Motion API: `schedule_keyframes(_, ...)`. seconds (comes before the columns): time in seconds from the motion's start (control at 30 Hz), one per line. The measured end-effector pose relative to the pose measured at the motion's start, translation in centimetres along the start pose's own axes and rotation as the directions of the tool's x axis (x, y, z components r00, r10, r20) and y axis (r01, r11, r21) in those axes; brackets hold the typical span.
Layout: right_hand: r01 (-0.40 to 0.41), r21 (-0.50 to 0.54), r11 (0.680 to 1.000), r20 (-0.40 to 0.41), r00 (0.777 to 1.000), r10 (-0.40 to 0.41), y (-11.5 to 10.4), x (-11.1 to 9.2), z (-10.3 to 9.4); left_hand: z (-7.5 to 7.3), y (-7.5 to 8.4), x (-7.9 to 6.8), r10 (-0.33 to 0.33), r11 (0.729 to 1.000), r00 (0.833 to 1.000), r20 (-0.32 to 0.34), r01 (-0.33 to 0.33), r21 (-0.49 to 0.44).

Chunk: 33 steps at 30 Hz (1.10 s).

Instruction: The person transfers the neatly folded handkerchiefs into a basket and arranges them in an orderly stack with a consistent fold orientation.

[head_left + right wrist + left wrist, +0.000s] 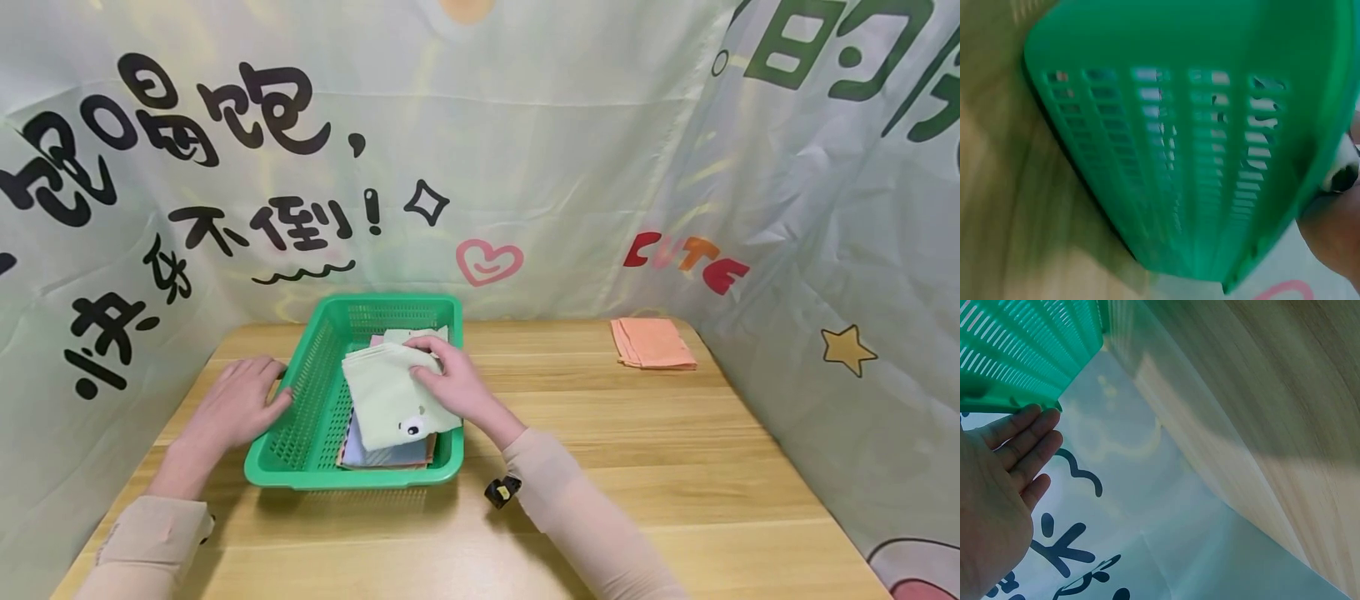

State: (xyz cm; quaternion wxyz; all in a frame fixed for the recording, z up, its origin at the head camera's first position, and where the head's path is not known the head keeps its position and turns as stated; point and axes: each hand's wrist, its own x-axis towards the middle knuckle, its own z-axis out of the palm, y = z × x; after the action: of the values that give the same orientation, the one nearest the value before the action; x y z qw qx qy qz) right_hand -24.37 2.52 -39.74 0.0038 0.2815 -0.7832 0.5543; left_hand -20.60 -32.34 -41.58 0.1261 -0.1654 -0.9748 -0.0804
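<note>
A green plastic basket [300, 417] with slotted walls stands on the left half of the table. Inside it, my right hand [455, 385] grips a folded pale green cloth [382, 400] by its upper right part; a cartoon eye is printed near the cloth's lower edge. Partly covered by it are a folded blue cloth [386, 455] and other folded cloths with pink and orange edges. My left hand [243, 400] touches the basket's left side, thumb at the rim. In the left wrist view its fingers [1034, 447] are straight, tips right at the basket's edge.
A folded orange cloth [652, 343] lies at the back right of the wooden table [600, 467]. Printed fabric [562, 167] with lettering and drawings hangs behind the table and along both sides. The basket's slotted wall [1166, 156] fills much of the right wrist view.
</note>
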Motion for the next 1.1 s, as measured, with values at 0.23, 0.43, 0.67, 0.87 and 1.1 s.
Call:
schedule_keyframes(0.23, -0.111, 0.067, 0.992, 0.016, 0.994, 0.110, -0.5, -0.3, 1.8, 0.1, -0.1, 0.0, -0.007, 1.000, 1.000, 0.004, 0.007, 0.003)
schedule_keyframes(0.43, -0.293, 0.173, 0.940, 0.121, 0.954, 0.275, -1.2, -0.2, 3.2, 0.2, -0.2, 0.1, -0.013, 1.000, 1.000, 0.012, 0.013, 0.007)
schedule_keyframes(0.67, -0.388, 0.092, 0.917, 0.293, 0.891, 0.348, -1.0, -0.2, 4.3, 0.4, -0.3, 0.1, -0.008, 1.000, 1.000, 0.017, 0.008, 0.004)
schedule_keyframes(0.87, -0.331, -0.089, 0.940, 0.322, 0.883, 0.341, -0.9, -0.1, 4.5, 0.3, -0.3, 0.1, -0.005, 1.000, 1.000, 0.007, 0.005, -0.005)
schedule_keyframes(1.1, -0.132, -0.380, 0.915, 0.272, 0.930, 0.248, -1.6, -0.4, 4.3, 0.1, -0.2, 0.1, -0.007, 1.000, 1.000, 0.010, 0.007, -0.005)
